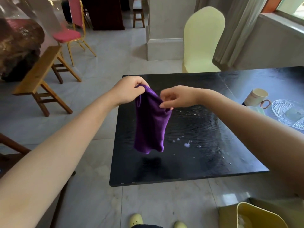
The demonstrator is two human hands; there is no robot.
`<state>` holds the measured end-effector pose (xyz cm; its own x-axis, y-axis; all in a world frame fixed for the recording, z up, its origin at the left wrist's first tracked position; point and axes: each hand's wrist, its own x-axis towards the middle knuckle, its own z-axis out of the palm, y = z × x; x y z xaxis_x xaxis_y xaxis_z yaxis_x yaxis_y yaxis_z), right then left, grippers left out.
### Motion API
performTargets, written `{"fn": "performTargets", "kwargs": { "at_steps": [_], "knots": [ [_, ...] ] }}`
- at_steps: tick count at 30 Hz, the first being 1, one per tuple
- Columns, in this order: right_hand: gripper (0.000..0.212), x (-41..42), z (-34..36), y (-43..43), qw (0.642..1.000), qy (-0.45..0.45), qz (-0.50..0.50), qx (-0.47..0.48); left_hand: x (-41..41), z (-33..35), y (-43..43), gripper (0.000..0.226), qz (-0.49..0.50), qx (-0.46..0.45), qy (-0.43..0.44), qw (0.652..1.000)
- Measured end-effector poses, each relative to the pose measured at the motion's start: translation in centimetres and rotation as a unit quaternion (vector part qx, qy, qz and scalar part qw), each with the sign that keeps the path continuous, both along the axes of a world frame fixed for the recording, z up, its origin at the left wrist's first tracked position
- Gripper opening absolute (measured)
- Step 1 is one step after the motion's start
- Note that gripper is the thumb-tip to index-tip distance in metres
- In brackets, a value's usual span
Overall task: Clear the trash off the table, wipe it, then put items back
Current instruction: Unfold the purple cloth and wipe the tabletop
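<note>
Wiping step: both hands, left hand [130, 92] and right hand [177, 97], pinch the purple cloth [150, 122] above the desk [164, 170]; next, press it onto spills [186, 144] toward 4 o'clock

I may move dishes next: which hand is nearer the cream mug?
Right. The right hand pinches the purple cloth left of the mug, over the black table. The left hand grips the cloth's top corner farther left.

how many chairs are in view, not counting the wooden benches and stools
2: a pink chair with a gold frame at the upper left, and a chair in a pale yellow cover beyond the black table. More may be hidden outside the frame.
</note>
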<state>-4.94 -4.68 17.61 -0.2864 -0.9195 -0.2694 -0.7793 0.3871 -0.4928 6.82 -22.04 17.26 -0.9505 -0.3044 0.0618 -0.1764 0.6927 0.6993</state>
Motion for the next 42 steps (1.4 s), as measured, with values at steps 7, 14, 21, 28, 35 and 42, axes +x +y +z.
{"fn": "performTargets", "kwargs": {
  "at_steps": [7, 14, 21, 28, 35, 42],
  "knots": [
    [0.019, -0.1, -1.5, 0.5, 0.990, -0.004, -0.009, -0.137, 0.7, 0.4, -0.9, 0.026, 0.011, 0.076, 0.003, 0.997],
    [0.018, 2.0, -2.6, -2.7, 0.959, -0.121, -0.085, -0.243, 0.0, 0.8, -1.1, 0.027, 0.015, 0.061, 0.018, 0.998],
    [0.028, -0.2, -2.9, -1.8, 0.980, -0.045, -0.050, -0.187, 0.2, -0.6, -2.3, 0.032, 0.003, 0.077, 0.008, 0.997],
    [0.032, -3.0, -1.1, -0.7, 0.999, 0.022, -0.022, 0.025, -0.6, -0.9, -3.2, 0.024, -0.025, 0.042, -0.017, 0.999],
    [0.024, -4.6, 0.9, -2.3, 0.972, 0.228, -0.049, -0.018, -2.3, -2.1, -5.0, 0.020, -0.013, -0.126, -0.039, 0.991],
    [0.014, -4.4, -0.2, -2.8, 0.965, 0.099, -0.144, -0.194, -3.6, -1.7, -5.6, 0.025, -0.001, -0.255, -0.001, 0.967]
  ]
}}
